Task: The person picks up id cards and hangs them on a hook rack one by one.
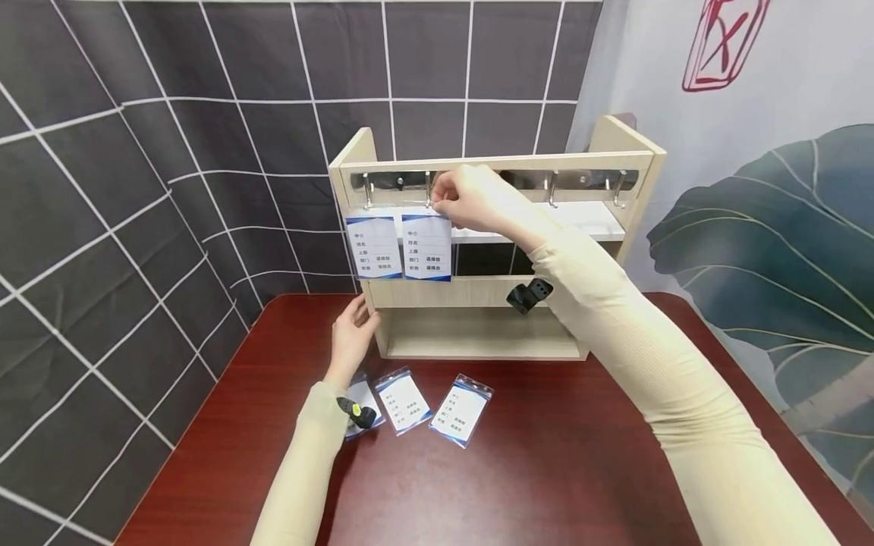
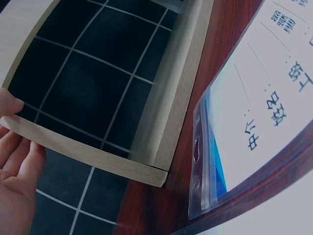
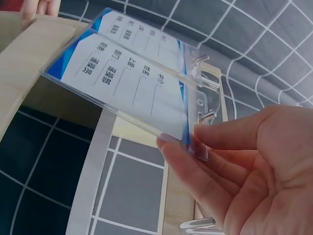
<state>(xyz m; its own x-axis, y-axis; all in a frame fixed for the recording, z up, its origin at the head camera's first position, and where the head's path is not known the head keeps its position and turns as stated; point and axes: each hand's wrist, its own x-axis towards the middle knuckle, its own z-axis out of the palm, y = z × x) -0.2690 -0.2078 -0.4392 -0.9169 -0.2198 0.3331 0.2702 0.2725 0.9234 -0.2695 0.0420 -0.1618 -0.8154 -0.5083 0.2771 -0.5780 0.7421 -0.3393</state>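
My right hand (image 1: 474, 199) pinches the top corner of a clear-sleeved name badge (image 1: 427, 246) between thumb and fingers. In the right wrist view, a metal hook (image 3: 209, 116) passes at the slot in this badge's top strip. Left of it, another name badge (image 1: 374, 249) hangs from the first hook (image 1: 367, 189). Both badges have white cards with blue corners and printed text. Low on the left side of the wooden shelf (image 1: 471, 292), my left hand (image 1: 352, 334) grips the edge of the side panel (image 2: 83, 147), thumb on one face and fingers on the other.
Three more badges lie on the red-brown table (image 1: 580, 440): one badge (image 1: 403, 400) in the middle, another badge (image 1: 461, 409) to its right, and a third (image 1: 362, 394) partly under my left wrist. Further hooks (image 1: 553, 188) line the metal rail rightward. A dark tiled backdrop stands behind.
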